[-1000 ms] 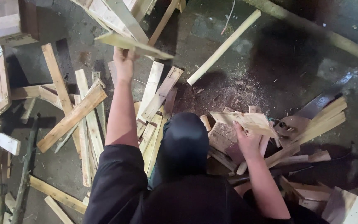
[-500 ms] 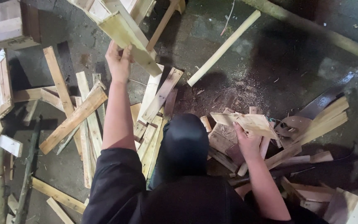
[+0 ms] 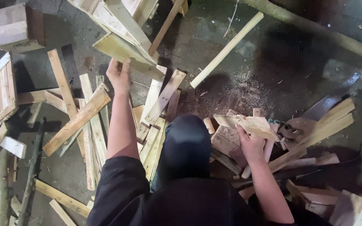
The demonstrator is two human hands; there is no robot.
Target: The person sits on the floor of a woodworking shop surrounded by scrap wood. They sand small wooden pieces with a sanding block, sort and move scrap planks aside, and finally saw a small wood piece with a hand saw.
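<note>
left hand: my left hand (image 3: 119, 75) is raised; fingers curled under the flat pale wooden board (image 3: 127, 55), gripping its near edge; board tilted, in the air above the scattered pale wood slats (image 3: 89, 121)
right hand: my right hand (image 3: 251, 144) is low; fingers clamped on a thin splintered pale wood piece (image 3: 251, 124), just over the heap of offcuts (image 3: 315, 134)
floor: dark concrete floor (image 3: 281, 54); long pale wooden pole (image 3: 227, 49) lying apart

The left hand (image 3: 119, 75) lifts a wooden board (image 3: 128, 56) overhead; the right hand (image 3: 251, 144) grips a splintered plank (image 3: 252, 125) amid scrap wood (image 3: 80, 119).
</note>
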